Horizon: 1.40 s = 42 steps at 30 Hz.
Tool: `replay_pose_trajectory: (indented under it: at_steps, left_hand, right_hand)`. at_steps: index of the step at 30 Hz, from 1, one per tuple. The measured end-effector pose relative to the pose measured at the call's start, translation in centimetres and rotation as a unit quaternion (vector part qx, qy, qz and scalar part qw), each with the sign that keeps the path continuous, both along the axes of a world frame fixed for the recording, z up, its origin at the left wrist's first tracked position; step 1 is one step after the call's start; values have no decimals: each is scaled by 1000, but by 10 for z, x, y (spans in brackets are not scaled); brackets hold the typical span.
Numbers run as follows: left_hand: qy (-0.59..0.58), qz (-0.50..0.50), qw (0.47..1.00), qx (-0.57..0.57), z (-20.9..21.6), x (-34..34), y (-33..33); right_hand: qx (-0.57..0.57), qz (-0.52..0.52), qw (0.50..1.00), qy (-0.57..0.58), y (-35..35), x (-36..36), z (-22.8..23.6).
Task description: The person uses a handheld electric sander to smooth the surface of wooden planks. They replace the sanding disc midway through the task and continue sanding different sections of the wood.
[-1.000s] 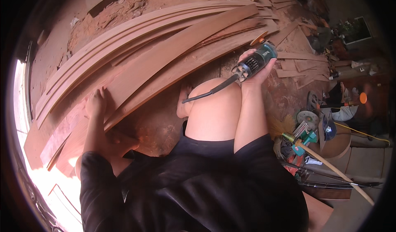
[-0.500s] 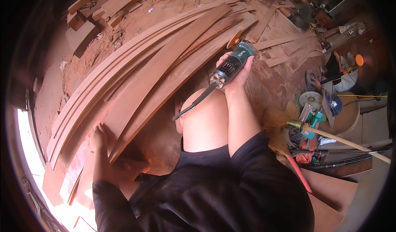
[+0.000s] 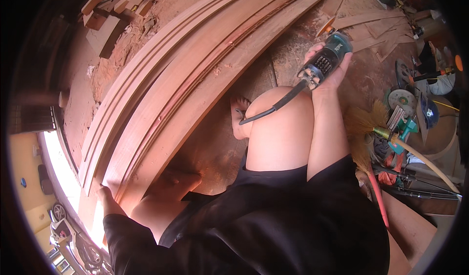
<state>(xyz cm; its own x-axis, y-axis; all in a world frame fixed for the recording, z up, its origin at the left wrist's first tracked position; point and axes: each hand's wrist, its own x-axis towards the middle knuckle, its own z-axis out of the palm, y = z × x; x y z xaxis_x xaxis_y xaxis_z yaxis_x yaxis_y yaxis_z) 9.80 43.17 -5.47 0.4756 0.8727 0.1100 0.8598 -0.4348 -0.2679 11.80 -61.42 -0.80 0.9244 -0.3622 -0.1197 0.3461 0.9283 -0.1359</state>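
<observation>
Two grips come under review: the right grip (image 3: 332, 79) is wrapped closely round the body of a teal and black grinder (image 3: 328, 60), held just beyond a raised knee (image 3: 281, 128), while the left grip (image 3: 103, 194) is at the near left end of the long boards (image 3: 210, 87), too small and dim to tell whether it clasps an edge or merely rests there. As to progress, the orange disc (image 3: 326, 26) appears to stand apart from the wood, so no cutting or smoothing is judged to be under way. The boards are already laid lengthwise in overlapping layers, from near left to far right; which faces are worked and which remain cannot be established. Their nearest edge runs long and unbroken, with a strip of floor (image 3: 266, 72) between it and the knee. A cable (image 3: 283, 103) droops from the grinder toward the left and may limit its travel. Thin planks (image 3: 376, 19) to the far right and a broom (image 3: 364, 128) to the right border the working room; short timber blocks (image 3: 107, 33) lie far left, behind the stack.
</observation>
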Motion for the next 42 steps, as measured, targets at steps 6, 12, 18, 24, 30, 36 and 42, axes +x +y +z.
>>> replay_pose_trajectory:
  at_steps: [6,12,18,24,30,36,42]
  left_hand:
    - [5,-129,980,-148,-113,37,-161]
    - [-62,-113,985,-111,-80,23,-179]
    - [-83,-127,984,-91,-79,16,-172]
    - [-76,-123,984,-100,-78,23,-188]
    - [-80,-143,981,-105,-79,25,-189]
    - [-77,-400,906,-118,-88,21,-177]
    - [27,-541,830,-135,-43,61,-382]
  right_hand:
    - [3,30,999,-40,-32,-4,4]
    - [-20,72,995,-71,-29,1,1]
    - [-12,66,996,-54,-31,7,-5]
    - [-12,75,996,-36,-29,3,-2]
    - [-16,72,996,-48,-26,-1,-3]
    - [-40,58,996,-49,-18,6,-7]
    - [-22,74,995,-63,2,12,11]
